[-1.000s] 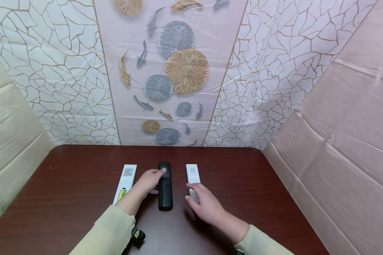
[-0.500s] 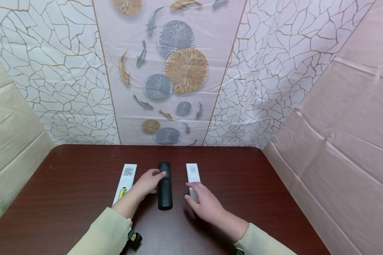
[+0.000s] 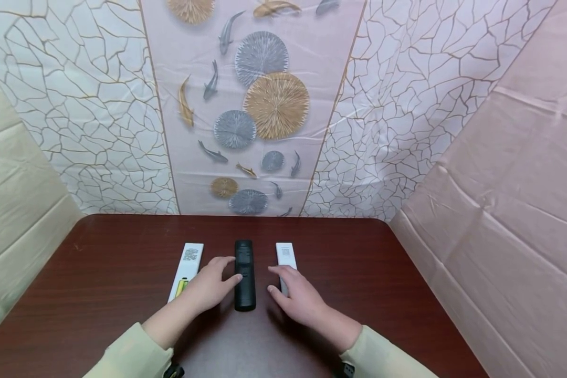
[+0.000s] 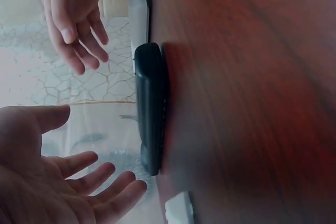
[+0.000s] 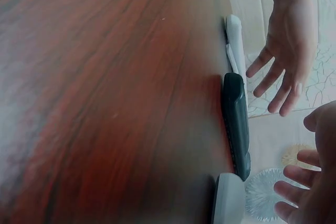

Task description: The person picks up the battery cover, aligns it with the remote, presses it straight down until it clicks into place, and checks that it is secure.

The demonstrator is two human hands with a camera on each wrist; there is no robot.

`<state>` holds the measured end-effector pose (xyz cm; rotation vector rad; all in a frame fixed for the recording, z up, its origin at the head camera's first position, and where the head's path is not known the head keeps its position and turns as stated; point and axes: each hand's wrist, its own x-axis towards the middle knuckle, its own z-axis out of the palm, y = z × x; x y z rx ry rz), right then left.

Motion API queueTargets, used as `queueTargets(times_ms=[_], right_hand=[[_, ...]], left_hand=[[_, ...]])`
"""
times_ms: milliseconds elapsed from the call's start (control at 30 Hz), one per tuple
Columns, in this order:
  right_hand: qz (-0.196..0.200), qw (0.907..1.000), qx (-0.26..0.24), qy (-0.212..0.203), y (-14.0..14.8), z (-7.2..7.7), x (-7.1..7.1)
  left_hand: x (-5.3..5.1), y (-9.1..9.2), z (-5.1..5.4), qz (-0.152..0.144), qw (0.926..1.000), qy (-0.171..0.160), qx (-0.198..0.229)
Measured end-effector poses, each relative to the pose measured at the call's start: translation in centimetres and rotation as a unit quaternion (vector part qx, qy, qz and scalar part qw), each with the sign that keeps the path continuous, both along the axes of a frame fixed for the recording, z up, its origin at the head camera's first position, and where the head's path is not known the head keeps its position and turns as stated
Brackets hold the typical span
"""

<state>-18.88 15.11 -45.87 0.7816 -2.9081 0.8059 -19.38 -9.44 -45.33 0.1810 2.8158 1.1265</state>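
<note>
On the table lies a black remote control (image 3: 245,291), back side up. To its left is a white remote control (image 3: 187,265) with a printed code and a yellow-green battery-shaped mark. A second white remote control (image 3: 285,254) lies to its right, partly covered by my right hand (image 3: 300,297). My left hand (image 3: 207,287) hovers beside the black remote, thumb and fingers apart. In the left wrist view, a gap separates the left hand (image 4: 50,182) from the black remote (image 4: 149,103). The right wrist view shows the right hand (image 5: 317,174) with loosely spread fingers, holding nothing.
The dark red-brown table (image 3: 340,252) has rounded far corners. Behind it hangs a patterned cloth (image 3: 245,157) with fish and round shapes. Pale padded panels (image 3: 510,184) stand at both sides.
My left hand has let go of the black remote's upper part and drawn back toward me, its fingers spreading. The right hand has shifted slightly left. The remotes stay about where they were.
</note>
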Motion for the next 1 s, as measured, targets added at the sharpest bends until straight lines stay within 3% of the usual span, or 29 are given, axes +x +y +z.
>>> queueTargets(times_ms=[167, 400, 1000], right_hand=[[0.004, 1.0000, 0.000, -0.002, -0.8, 0.3, 0.1], [0.002, 0.9999, 0.009, -0.008, -1.3, 0.5, 0.2], [0.047, 0.9987, 0.018, -0.002, -4.7, 0.6, -0.7]], left_hand=[[1.5, -1.1, 0.3, -0.001, 0.9998, 0.022, -0.001], [2.5, -2.1, 0.7, 0.008, 0.9998, 0.017, 0.010], [2.7, -5.8, 1.5, 0.041, 0.9990, 0.013, -0.013]])
